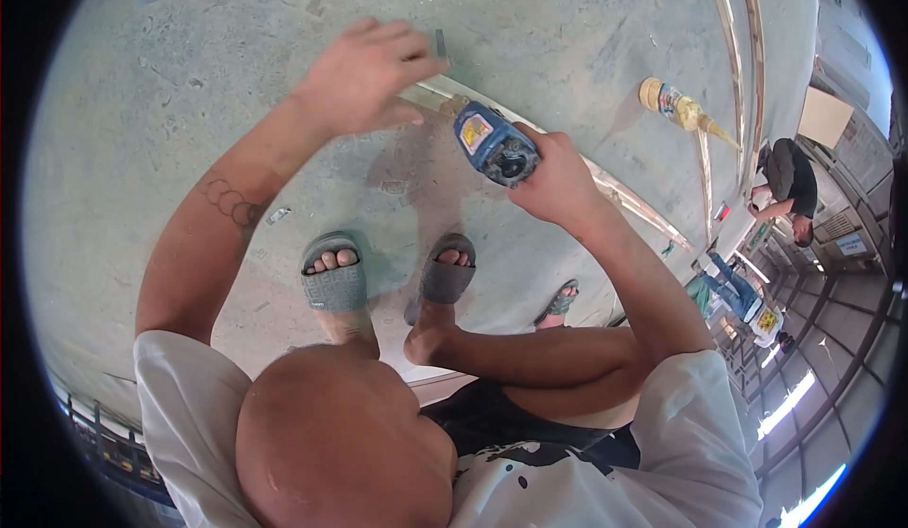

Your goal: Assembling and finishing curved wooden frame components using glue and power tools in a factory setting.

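My right hand (560, 180) is wrapped round a blue power tool (487, 140) with a dark rear end and a bright label on its body. The front of the tool points toward a long pale wooden strip (610, 183) lying on the floor; whether it touches the wood I cannot tell. My left hand (364, 76) hovers around the strip's near-left end, slightly blurred, fingers apart, with nothing visible in it. A small dark flat piece (441, 44) is just beyond its fingertips.
A yellowish glue bottle (676, 105) with a long nozzle lies at the right. Past it, more long strips (733, 45) run along the floor. My sandalled feet (337, 272) are close below the work. Another sandalled foot (560, 303) shows nearby. Two people (793, 183) are farther right.
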Motion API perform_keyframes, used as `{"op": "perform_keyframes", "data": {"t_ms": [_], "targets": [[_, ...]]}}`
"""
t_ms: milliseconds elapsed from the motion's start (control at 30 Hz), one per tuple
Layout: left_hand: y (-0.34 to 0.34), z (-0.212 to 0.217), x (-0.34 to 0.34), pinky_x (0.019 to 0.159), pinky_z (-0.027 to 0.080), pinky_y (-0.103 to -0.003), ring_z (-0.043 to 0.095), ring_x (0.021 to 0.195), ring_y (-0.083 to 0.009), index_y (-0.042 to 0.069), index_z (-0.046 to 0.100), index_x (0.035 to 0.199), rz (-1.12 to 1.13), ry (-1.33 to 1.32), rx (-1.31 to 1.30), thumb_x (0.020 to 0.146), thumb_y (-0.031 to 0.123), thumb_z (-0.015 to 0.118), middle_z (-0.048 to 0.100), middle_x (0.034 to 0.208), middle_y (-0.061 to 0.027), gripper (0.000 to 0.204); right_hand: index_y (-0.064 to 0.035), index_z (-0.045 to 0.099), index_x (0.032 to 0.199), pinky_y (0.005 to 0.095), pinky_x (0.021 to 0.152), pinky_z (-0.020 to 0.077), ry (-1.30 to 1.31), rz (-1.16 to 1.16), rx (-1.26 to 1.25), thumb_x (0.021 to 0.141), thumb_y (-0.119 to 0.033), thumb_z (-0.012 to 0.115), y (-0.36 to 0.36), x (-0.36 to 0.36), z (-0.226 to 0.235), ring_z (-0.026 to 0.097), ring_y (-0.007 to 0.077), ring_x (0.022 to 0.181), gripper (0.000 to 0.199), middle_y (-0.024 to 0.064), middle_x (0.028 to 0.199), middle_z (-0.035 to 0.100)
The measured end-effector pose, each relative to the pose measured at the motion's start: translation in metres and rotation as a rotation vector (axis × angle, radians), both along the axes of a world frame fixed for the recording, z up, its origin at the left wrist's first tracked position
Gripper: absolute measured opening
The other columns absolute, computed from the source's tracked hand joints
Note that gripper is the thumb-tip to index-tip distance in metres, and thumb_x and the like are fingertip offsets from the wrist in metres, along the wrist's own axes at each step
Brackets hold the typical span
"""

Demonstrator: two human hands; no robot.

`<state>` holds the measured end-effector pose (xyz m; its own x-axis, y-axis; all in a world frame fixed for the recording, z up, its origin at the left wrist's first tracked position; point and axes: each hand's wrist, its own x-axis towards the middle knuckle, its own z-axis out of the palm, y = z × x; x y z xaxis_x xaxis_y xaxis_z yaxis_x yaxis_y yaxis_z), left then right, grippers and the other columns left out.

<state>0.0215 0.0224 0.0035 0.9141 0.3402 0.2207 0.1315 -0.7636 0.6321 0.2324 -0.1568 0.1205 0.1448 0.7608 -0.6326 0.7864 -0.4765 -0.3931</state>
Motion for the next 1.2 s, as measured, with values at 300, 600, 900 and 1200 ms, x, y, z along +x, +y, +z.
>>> {"op": "perform_keyframes", "data": {"t_ms": [300, 600, 900, 1200], "targets": [[-0.007, 0.004, 0.024, 0.079, 0.052, -0.041, 0.063, 0.096, -0.024, 0.012, 0.064, 0.091, -0.071, 0.192, 0.048, 0.073, 0.035, 0.082, 0.059, 0.095, -0.0031, 0.034, -0.0002, 0.069, 0.113, 0.0437, 0.077, 0.0558, 0.085, -0.081, -0.136, 0.072, -0.005, 0.07, 0.013, -0.003, 0.0, 0.066, 0.0473, 0.091, 0.041, 0.0268, 0.09, 0.07], [-0.009, 0.01, 0.027, 0.088, 0.053, -0.041, 0.064, 0.104, -0.0235, 0.014, 0.069, 0.1, -0.084, 0.303, 0.019, 0.075, 0.035, 0.084, 0.064, 0.101, -0.0037, 0.036, 0.0005, 0.068, 0.116, 0.0436, 0.08, 0.0559, 0.079, -0.061, -0.153, 0.072, -0.005, 0.069, 0.021, 0.0, 0.004, 0.067, 0.0473, 0.093, 0.044, 0.0285, 0.092, 0.07], [-0.033, 0.021, 0.044, 0.093, 0.05, -0.041, 0.06, 0.114, -0.0245, 0.012, 0.066, 0.112, -0.104, 0.372, 0.003, 0.078, 0.038, 0.082, 0.064, 0.111, -0.0058, 0.046, -0.001, 0.069, 0.112, 0.0451, 0.083, 0.0557, 0.003, -0.059, -0.07, 0.075, -0.006, 0.07, -0.087, 0.063, 0.014, 0.067, 0.046, 0.096, 0.037, 0.027, 0.097, 0.071], [-0.087, 0.004, 0.096, 0.097, 0.047, -0.039, 0.057, 0.117, -0.0232, 0.011, 0.062, 0.117, -0.262, 0.243, 0.041, 0.084, 0.035, 0.079, 0.059, 0.116, -0.005, 0.045, -0.004, 0.071, 0.108, 0.0449, 0.078, 0.0552, -0.125, -0.05, -0.1, 0.078, -0.009, 0.071, -0.137, 0.127, 0.016, 0.067, 0.0453, 0.092, 0.031, 0.0242, 0.094, 0.071]]}}
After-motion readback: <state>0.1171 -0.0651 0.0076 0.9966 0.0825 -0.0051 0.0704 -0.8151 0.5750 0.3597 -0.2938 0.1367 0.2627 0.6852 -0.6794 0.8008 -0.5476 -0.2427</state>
